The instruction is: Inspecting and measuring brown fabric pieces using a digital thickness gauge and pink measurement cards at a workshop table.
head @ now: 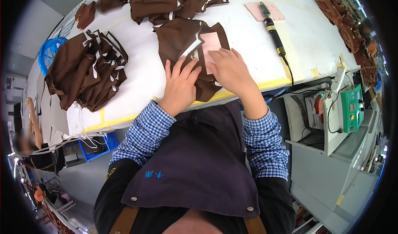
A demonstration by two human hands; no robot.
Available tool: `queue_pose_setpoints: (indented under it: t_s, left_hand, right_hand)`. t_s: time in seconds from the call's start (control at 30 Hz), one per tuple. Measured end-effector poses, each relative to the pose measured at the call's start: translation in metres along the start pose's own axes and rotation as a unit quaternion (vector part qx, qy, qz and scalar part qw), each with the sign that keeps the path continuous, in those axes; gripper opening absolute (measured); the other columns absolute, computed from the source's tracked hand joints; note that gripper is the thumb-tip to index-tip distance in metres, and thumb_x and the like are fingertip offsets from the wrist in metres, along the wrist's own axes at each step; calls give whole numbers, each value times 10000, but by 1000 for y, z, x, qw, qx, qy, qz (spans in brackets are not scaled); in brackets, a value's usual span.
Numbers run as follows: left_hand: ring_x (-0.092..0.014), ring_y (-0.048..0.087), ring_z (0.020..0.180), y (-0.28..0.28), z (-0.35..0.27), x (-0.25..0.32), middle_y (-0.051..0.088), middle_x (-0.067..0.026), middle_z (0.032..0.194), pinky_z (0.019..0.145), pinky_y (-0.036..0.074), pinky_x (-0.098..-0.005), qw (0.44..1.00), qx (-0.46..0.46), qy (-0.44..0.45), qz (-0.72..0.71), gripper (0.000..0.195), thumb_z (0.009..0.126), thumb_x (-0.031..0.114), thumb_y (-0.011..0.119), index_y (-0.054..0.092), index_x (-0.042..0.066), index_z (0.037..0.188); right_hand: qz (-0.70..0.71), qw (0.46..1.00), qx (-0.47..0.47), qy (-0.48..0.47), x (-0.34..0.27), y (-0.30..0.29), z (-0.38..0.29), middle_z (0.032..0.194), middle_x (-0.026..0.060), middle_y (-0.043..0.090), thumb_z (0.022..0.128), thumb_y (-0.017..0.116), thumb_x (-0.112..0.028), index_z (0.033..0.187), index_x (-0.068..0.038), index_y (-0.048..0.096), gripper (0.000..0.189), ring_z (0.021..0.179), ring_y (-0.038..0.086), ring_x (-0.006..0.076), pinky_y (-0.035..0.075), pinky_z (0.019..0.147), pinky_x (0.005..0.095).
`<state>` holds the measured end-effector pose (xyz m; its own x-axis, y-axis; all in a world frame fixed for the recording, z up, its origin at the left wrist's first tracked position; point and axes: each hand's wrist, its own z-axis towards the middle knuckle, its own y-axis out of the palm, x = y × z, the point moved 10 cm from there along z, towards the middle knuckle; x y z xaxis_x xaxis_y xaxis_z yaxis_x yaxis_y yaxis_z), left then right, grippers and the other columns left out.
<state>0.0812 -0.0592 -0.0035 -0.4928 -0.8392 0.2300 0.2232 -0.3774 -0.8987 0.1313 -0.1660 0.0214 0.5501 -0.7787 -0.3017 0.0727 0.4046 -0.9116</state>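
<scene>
A brown fabric piece [174, 38] with a white strip along one folded edge lies flat at the table's front. On it rests a pale pink rectangular card [210, 41]. My right hand [228, 67] lies over the card's right side, fingers spread loosely and pointing up and left. Just left of it, my left hand [182, 81] presses flat on the brown fabric with fingers apart. A white patch bearing dark letters [194, 55] shows between the fabric folds near my left fingertips. Neither hand is closed around anything.
A heap of brown pieces [84, 72] sits left, beside a blue plastic basket [49, 52]; another pile [155, 3] lies behind. A corded heated hand tool [273, 35] rests on a pink pad [248, 8]. Right, a green control box [353, 109] stands by a shelf. A person [46, 156] is far left.
</scene>
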Motion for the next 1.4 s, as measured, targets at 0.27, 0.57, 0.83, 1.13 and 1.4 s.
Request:
queue_pose_setpoints:
  t_s: [0.27,0.57,0.83,1.13,1.4]
  left_hand:
    - [-316,383,1402,-14,0,16,620,-21,1266,1120,66,-740,997,23,60,-34,352,740,16,597,720,85,1062]
    - [-336,428,1367,-7,-2,5,622,-61,1146,1153,66,-697,997,22,29,-68,364,706,5,549,688,94,1030]
    - [-333,439,1334,-9,-2,8,592,-77,1170,1159,141,-684,996,21,52,-72,353,709,27,600,683,65,1051]
    - [-323,422,1356,-7,-4,4,586,-64,1205,1173,129,-668,994,21,42,-95,343,742,17,590,701,98,1057]
    - [-312,456,1295,-11,-5,1,574,-61,1140,1171,151,-661,995,37,26,-83,333,744,24,607,706,105,1051]
  right_hand:
    - [182,980,-76,23,-6,53,72,1165,244,650,1004,477,-278,1293,24,585,431,1108,603,404,470,974,433]
    - [89,995,-33,-10,0,74,93,1427,234,514,997,499,-367,1394,-42,522,513,1389,417,373,369,1118,414]
    - [-205,911,216,286,199,-61,-9,1202,223,607,871,681,-213,1242,-10,555,441,1115,576,407,465,966,490]
    - [-30,938,123,324,226,-52,-52,1047,172,644,950,586,-222,1339,-7,531,448,948,625,326,512,814,413]
    - [285,916,-97,265,81,-66,-101,874,71,619,976,629,-227,1299,9,554,407,764,558,159,467,690,293]
